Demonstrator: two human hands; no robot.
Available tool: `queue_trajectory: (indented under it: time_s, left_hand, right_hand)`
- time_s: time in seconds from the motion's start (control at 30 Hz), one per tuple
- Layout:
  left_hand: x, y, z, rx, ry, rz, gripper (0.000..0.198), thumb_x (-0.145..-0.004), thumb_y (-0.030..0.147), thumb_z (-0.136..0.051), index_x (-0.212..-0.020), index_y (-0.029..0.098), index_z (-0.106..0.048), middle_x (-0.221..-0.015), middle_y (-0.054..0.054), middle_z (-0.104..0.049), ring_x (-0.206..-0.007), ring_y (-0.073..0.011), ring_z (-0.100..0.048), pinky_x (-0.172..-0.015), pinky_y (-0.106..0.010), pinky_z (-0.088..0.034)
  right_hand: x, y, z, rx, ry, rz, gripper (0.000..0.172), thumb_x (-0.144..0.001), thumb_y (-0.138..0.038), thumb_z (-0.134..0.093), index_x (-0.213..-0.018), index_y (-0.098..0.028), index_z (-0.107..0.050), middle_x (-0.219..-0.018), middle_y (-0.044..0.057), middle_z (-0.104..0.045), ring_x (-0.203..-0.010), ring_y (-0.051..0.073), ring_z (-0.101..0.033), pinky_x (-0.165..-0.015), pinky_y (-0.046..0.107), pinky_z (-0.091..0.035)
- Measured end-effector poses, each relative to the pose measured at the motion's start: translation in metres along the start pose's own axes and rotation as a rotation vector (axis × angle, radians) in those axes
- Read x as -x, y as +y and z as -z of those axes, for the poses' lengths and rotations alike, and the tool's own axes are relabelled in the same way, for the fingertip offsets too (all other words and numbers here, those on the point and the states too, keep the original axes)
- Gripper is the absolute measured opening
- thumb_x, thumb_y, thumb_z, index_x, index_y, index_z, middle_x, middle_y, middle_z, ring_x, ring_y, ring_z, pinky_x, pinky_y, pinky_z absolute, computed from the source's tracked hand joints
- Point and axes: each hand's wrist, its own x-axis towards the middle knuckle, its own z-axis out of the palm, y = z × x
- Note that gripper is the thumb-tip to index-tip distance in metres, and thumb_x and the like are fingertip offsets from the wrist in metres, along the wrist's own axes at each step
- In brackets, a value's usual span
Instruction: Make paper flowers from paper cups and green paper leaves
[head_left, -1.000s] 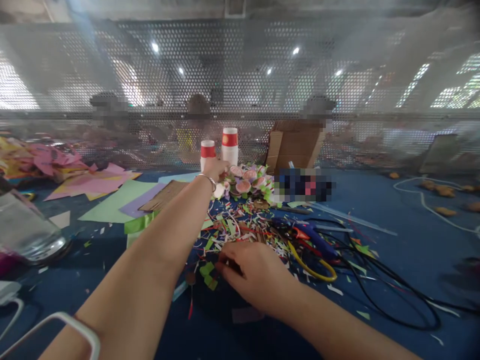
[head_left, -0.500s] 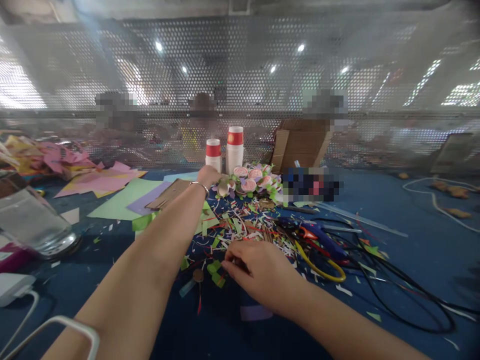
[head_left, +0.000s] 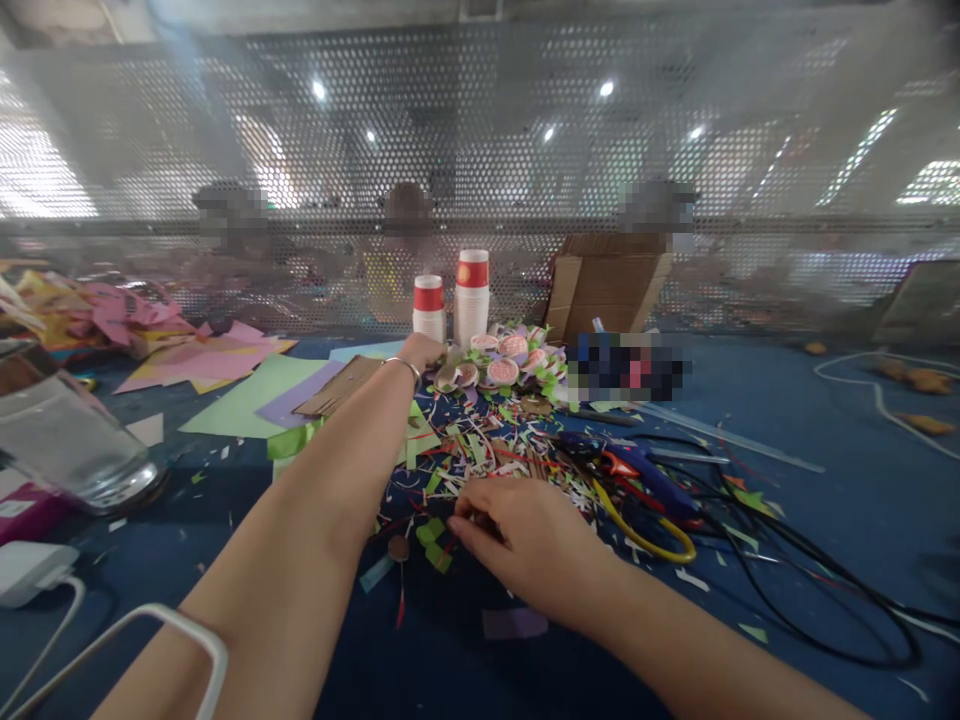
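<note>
Beyond left grip [head_left: 424, 352], on blue worktop [head_left: 825, 500]: paper flowers [head_left: 504, 362] touching it, red-topped cups [head_left: 472, 295] just behind, then perforated screen [head_left: 525, 150] across a lamp-lit room; open or closed, cannot tell. Nearer, right grip [head_left: 529, 545], fingertips [head_left: 469, 522] pinched together in paper scraps [head_left: 480, 450], black cables [head_left: 757, 530] to its right, coloured sheets [head_left: 232, 395] far left.

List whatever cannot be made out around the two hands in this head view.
Right hand: head view; the hand itself hides whether it pinches anything in the heap of coloured paper scraps.
Left hand: head view; too far and small to tell whether its grip is closed beside the pink paper flowers.
Clear glass jar: head view; cut off by the left edge.
</note>
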Motion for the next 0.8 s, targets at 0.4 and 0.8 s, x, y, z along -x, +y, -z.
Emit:
queue_trajectory:
  time_s: [0.4, 0.8]
  left_hand:
    - [0.048, 0.030, 0.016, -0.147, 0.269, -0.451, 0.029, -0.096, 0.014, -0.055, -0.123, 0.022, -0.064, -0.130, -0.010, -0.067, -0.123, -0.0272, -0.061, -0.103, -0.040, -0.046]
    - [0.050, 0.025, 0.025, -0.290, 0.025, -0.443, 0.020, -0.078, 0.023, -0.077, -0.097, 0.019, -0.071, -0.107, -0.012, -0.072, -0.109, -0.0320, -0.065, -0.095, -0.039, -0.046]
  right_hand:
    - [0.000, -0.001, -0.002, -0.034, 0.006, 0.006, 0.013, -0.096, -0.025, -0.062, -0.090, -0.019, -0.073, -0.080, 0.002, -0.073, -0.073, 0.017, -0.063, -0.066, 0.027, -0.036]
    - [0.000, -0.001, 0.000, -0.010, -0.008, 0.007, 0.014, -0.097, -0.025, -0.062, -0.093, -0.019, -0.074, -0.083, 0.003, -0.074, -0.077, 0.018, -0.064, -0.068, 0.029, -0.037]
